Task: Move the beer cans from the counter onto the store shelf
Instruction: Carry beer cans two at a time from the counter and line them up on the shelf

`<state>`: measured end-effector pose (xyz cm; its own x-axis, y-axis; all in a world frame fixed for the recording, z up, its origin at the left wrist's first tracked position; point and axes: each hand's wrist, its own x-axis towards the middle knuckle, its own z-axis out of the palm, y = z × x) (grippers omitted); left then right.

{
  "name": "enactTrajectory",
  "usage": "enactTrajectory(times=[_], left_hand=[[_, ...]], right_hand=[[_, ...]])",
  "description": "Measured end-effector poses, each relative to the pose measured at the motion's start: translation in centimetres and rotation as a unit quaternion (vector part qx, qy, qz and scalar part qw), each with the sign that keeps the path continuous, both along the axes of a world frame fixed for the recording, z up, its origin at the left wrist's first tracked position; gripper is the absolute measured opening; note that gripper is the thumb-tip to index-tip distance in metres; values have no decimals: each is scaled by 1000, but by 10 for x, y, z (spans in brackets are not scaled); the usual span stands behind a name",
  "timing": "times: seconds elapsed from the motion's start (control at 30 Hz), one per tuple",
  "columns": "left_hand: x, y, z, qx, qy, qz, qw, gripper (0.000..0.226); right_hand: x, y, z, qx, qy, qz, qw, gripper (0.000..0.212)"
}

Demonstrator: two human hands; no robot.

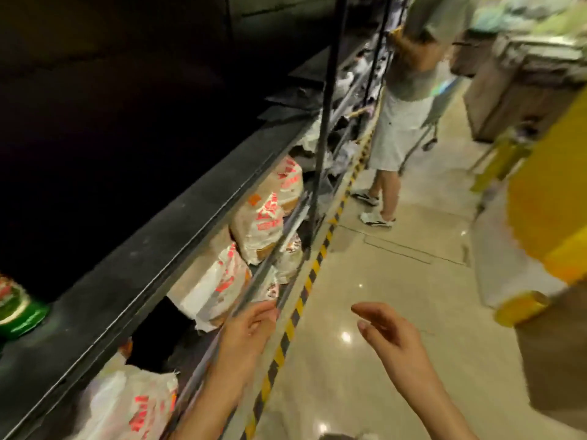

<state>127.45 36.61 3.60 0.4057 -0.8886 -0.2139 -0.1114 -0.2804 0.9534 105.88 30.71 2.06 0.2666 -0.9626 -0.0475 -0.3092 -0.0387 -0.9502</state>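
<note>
We found both hands empty at this moment. The left hand hung with loosely curled fingers just beside the rail of the lower shelf, and we could not tell whether it touched the rail. The right hand was held out over the floor, fingers relaxed and apart, holding nothing.

The only can-like item we could make out was a green beer can at the far left edge of the view, standing on the dark store shelf; it was blurred and partly cut off. The surface carrying the remaining cans was not in view. White printed bags filled the tier below.

We judged such a can to be rigid when full, moderately heavy, smooth and possibly slick if chilled, and liable to dent if dropped. We recommended wrapping the fingers round the mid-body and setting it down upright, base first, away from the shelf's front lip.

A bystander stood further along the aisle, well apart from both hands.
</note>
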Motion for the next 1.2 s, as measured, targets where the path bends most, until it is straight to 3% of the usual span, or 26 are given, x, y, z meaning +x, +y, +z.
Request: enactTrajectory(times=[0.17, 0.4, 0.67, 0.87, 1.2], left_hand=[[-118, -29, 11, -29, 1, -149, 988, 15], [-320, -33, 28, -45, 42, -310, 949, 18], [-536, 0, 14, 10, 57, -466, 883, 14], [-624, -29, 2, 27, 19, -483, 875, 15], [-803, -149, -11, 21, -35, -488, 872, 21]], right_hand=[[-129, 41, 6, -8, -19, -184, 983, 23], [-303, 113, 14, -15, -2, -336, 942, 21], [-496, 205, 2, 2, 5, -511, 859, 21], [-586, 187, 4, 11, -27, -545, 838, 17], [-753, 76, 16, 36, -29, -531, 846, 19]])
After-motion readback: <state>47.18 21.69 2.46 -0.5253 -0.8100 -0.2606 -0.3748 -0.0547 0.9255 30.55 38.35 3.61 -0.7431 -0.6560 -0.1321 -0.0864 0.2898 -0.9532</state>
